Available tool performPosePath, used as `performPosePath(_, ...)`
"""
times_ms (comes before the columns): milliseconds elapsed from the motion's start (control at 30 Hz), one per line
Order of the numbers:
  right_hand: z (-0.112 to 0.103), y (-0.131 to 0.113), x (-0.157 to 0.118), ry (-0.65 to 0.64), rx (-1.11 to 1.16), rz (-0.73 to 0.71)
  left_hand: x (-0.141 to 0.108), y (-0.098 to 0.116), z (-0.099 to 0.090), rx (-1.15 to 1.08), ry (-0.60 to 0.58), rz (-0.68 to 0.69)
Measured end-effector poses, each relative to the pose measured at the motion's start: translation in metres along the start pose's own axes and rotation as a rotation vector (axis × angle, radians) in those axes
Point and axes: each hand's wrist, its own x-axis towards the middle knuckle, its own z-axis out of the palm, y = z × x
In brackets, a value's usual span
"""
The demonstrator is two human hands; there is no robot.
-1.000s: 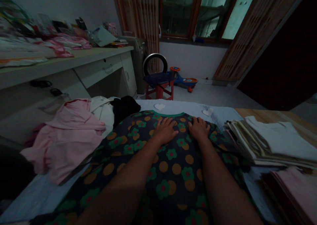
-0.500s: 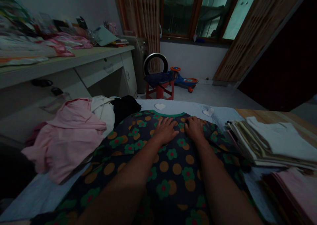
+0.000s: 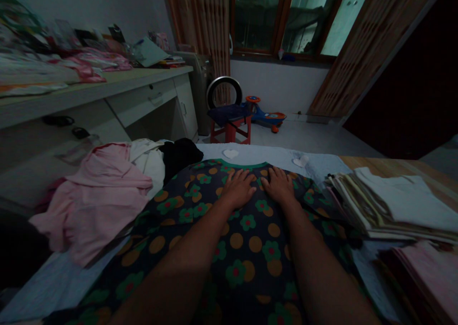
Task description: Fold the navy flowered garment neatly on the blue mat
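Note:
A dark garment (image 3: 247,241) with green flowers, orange dots and a green neckline lies spread on a pale blue cloth (image 3: 257,152). My left hand (image 3: 239,188) rests flat on its upper part, below the neckline, with the fingers apart. To the right of it, my right hand (image 3: 278,183) also lies flat on the fabric, fingers spread and pointing away from me. Neither hand grips anything. My forearms cover parts of the garment's middle and lower area.
Left of the garment is a heap with a pink garment (image 3: 107,191), a white one and a black one (image 3: 182,154). Folded clothes (image 3: 404,201) are stacked at right, above a pink folded pile (image 3: 425,277). Beyond stand a red stool (image 3: 231,131), a ride-on toy (image 3: 268,117) and a desk (image 3: 143,84).
My right hand's fingers have spread wider, and its thumb side has shifted slightly left on the fabric. My left hand stays almost in place.

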Motion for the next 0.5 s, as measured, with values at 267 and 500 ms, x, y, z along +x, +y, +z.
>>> performPosePath(267, -0.0011, -0.0072, 0.0025, 0.08, 0.055, -0.167, -0.0003, -0.0017, 0.0035, -0.008, 0.014, -0.01)
performPosePath(500, 0.0035, -0.0085, 0.0017, -0.007, 0.038, -0.099, 0.0005, -0.0014, 0.0045, -0.025, 0.017, -0.031)
